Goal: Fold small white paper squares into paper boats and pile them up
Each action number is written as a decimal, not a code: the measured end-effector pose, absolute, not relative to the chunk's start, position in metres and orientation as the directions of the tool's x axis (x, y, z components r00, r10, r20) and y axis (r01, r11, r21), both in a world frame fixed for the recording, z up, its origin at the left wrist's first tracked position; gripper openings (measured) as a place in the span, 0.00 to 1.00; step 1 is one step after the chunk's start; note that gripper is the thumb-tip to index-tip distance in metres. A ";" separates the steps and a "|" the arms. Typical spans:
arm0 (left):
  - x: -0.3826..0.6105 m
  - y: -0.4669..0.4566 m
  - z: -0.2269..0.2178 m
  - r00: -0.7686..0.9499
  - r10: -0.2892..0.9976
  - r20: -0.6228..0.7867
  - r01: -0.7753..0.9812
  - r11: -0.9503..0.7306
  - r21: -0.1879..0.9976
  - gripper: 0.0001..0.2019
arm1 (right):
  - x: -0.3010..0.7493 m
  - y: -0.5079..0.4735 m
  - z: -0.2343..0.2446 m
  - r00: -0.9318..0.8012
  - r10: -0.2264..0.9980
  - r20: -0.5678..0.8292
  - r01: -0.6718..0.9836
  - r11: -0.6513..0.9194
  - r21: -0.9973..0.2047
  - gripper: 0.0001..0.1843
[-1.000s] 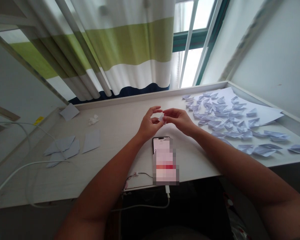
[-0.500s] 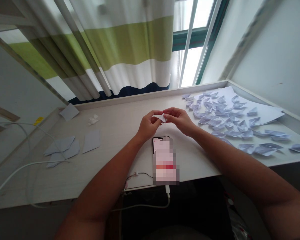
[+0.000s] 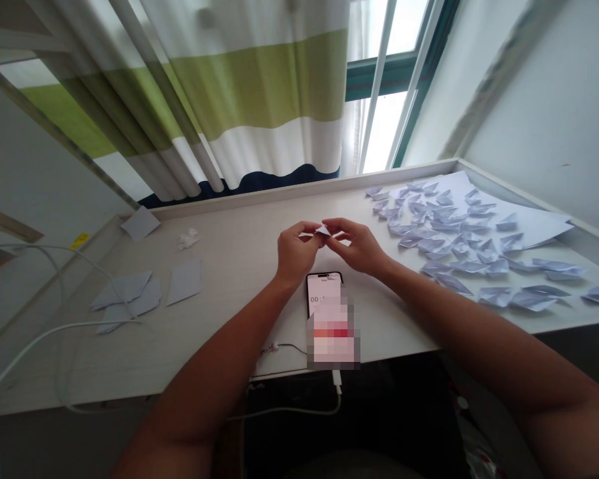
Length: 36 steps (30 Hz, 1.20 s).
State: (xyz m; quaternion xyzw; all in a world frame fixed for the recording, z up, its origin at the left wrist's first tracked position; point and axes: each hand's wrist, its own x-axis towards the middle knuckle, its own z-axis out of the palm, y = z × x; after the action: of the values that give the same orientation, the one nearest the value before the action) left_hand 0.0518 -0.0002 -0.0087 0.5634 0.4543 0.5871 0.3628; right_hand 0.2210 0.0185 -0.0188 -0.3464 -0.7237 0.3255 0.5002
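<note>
Pinching a folded paper (image 3: 323,231) between them in the head view, the left hand (image 3: 296,253) and right hand (image 3: 358,246) each have a nearly closed grip above the table (image 3: 239,266). Many folded shapes (image 3: 487,250) at right look finished; flat sheets (image 3: 185,282) at left seem unfolded; the held piece appears partly done.

There's 1 held paper (image 3: 323,231), 1 phone (image 3: 324,287) and 1 crumpled wad (image 3: 188,239) (paper boats (image 3: 534,303) overlap uncountably).

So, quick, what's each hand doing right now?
Left hand: closed, holding the small folded paper at its fingertips.
Right hand: closed, fingertips on that same paper.
</note>
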 end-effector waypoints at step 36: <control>0.057 -0.001 -0.014 -0.150 0.886 0.439 0.023 -0.441 0.897 0.02 | 0.221 0.026 -0.018 -0.170 0.866 0.471 0.053 0.485 -0.873 0.12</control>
State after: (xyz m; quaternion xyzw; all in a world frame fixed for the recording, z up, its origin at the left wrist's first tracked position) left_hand 0.0570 -0.0005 -0.0141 0.5579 0.4072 0.6398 0.3370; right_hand 0.2210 0.0260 -0.0179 -0.3437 -0.6678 0.3731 0.5447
